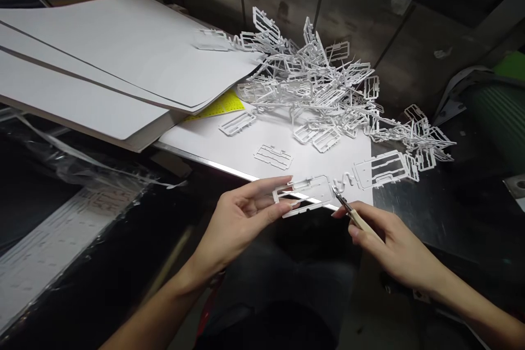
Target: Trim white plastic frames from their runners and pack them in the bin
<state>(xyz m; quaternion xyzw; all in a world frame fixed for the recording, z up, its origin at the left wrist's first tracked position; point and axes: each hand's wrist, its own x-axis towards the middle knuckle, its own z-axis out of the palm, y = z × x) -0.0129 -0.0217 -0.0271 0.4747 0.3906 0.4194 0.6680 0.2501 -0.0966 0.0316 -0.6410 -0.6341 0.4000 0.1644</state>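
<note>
My left hand (241,217) pinches a flat white plastic frame part (305,194) by its left end, holding it level over the table's front edge. My right hand (388,240) grips a small trimming knife (348,212) with a pale handle. Its tip touches the frame's right end. A thin curled plastic sprue (343,179) sticks up beside the tip. Both hands hover just in front of the white sheet (229,136) on the table.
A big tangled pile of white plastic frames (315,82) lies at the back of the table, spilling to the right (414,136). Loose frames (273,156) lie on the sheet. Stacked white boards (102,60) sit left. A bagged tray of parts (53,229) is lower left.
</note>
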